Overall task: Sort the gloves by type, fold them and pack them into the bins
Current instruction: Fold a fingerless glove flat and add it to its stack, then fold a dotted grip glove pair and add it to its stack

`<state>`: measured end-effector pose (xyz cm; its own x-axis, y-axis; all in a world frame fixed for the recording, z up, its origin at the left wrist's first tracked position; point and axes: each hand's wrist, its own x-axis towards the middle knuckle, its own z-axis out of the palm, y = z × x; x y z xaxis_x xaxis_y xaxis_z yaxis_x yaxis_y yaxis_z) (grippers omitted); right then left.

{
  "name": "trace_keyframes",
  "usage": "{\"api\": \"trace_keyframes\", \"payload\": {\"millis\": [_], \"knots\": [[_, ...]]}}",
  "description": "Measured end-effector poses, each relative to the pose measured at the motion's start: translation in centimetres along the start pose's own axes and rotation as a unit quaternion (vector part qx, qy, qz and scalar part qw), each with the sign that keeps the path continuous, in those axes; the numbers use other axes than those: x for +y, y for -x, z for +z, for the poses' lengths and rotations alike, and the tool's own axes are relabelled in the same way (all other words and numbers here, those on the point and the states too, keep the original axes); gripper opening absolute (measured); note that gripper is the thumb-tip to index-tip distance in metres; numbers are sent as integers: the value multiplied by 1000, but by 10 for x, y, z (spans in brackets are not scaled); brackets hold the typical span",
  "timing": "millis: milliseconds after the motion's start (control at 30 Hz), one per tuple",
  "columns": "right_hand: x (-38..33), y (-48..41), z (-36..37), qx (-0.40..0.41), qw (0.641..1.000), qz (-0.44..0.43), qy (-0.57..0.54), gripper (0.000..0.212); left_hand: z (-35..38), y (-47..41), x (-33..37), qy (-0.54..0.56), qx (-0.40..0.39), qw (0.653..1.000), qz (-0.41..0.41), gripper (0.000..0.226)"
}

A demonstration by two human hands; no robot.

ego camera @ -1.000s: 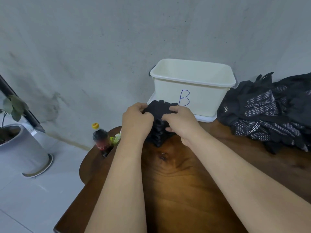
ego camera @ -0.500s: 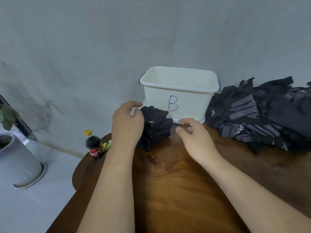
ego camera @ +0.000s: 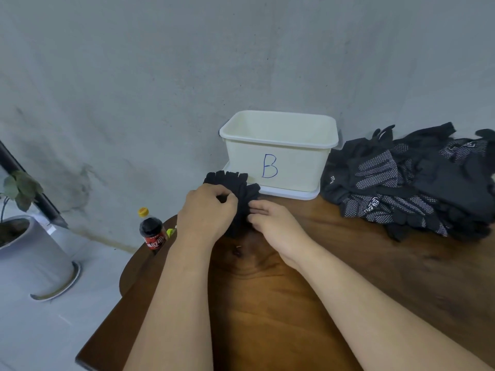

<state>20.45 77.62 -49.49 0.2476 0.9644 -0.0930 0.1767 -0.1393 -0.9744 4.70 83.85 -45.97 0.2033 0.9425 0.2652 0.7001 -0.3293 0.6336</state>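
Just in front of the bin marked B, at the far left of the table, a bundle of plain black gloves [ego camera: 238, 192] lies between both hands, its finger ends fanned upward toward the bin. Half a second ago only the left hand had it, while the right lay flat and free on the wood beside it; now the right hand [ego camera: 277, 227] has come back, and its thumb and fingertips pinch the bundle's right edge. The left hand [ego camera: 207, 214] keeps its fingers curled over the left side, thumb tucked into the cloth. To my eye that means the folding is being tidied rather than finished: the bundle is still on the table [ego camera: 267, 303], not lifted.

The bin [ego camera: 294, 170] stands just behind the gloves, close to touching them, on a white lid or tray; the part of its inside that shows holds nothing. Well off to the right, a heap of dotted black gloves [ego camera: 396, 183] waits unsorted against the wall. Beyond the table's left edge, a dark drink bottle [ego camera: 151, 231] pokes up
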Motion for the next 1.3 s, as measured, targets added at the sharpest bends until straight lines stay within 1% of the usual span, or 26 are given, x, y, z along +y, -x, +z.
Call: {"api": "trace_keyframes", "payload": {"millis": [133, 233, 300, 367, 433, 533, 600, 700, 767, 867, 933, 1000, 1100, 1200, 1233, 1300], "knots": [[8, 1, -1, 19, 1000, -2, -10, 45, -1, -3, -2, 20, -28, 999, 4, 17], [13, 8, -4, 17, 999, -5, -29, 42, -4, -3, -2, 33, -38, 999, 6, 16], [13, 13, -8, 14, 999, -8, -42, 38, -5, -2, 1, 40, -28, 999, 8, 16], [13, 22, -16, 16, 999, -15, -46, 35, -6, 0, 6, 31, 2, 999, 29, 21], [12, 36, -30, 28, 998, -33, -42, 32, -7, 2, 13, 23, 38, 997, 65, 23], [8, 66, -63, 57, 996, -65, -21, 31, -4, 9, 29, 61, 71, 987, 132, 21], [8, 87, -93, 77, 993, -84, 15, 32, 5, 18, 43, 80, 83, 977, 181, 21], [17, 119, -138, 116, 986, -116, 37, 32, 29, 35, 66, 81, 83, 952, 285, 20], [29, 139, -166, 148, 976, -145, 64, 33, 49, 49, 84, 83, 54, 934, 343, 18], [47, 165, -210, 185, 958, -174, 131, 36, 80, 72, 110, 97, -8, 919, 382, 14], [58, 178, -237, 190, 943, -178, 209, 36, 100, 83, 122, 92, -42, 914, 393, 9], [68, 187, -264, 191, 924, -161, 290, 35, 119, 90, 132, 75, -68, 913, 396, 8], [77, 186, -288, 228, 906, -126, 335, 40, 146, 92, 144, 61, -97, 923, 368, 18], [85, 174, -299, 289, 871, -102, 384, 49, 170, 89, 158, 21, -84, 927, 365, 30], [87, 171, -300, 295, 862, -100, 400, 51, 176, 87, 164, 4, -66, 927, 368, 31], [90, 167, -301, 289, 856, -97, 417, 53, 183, 81, 175, -14, -22, 932, 362, 34]]}}
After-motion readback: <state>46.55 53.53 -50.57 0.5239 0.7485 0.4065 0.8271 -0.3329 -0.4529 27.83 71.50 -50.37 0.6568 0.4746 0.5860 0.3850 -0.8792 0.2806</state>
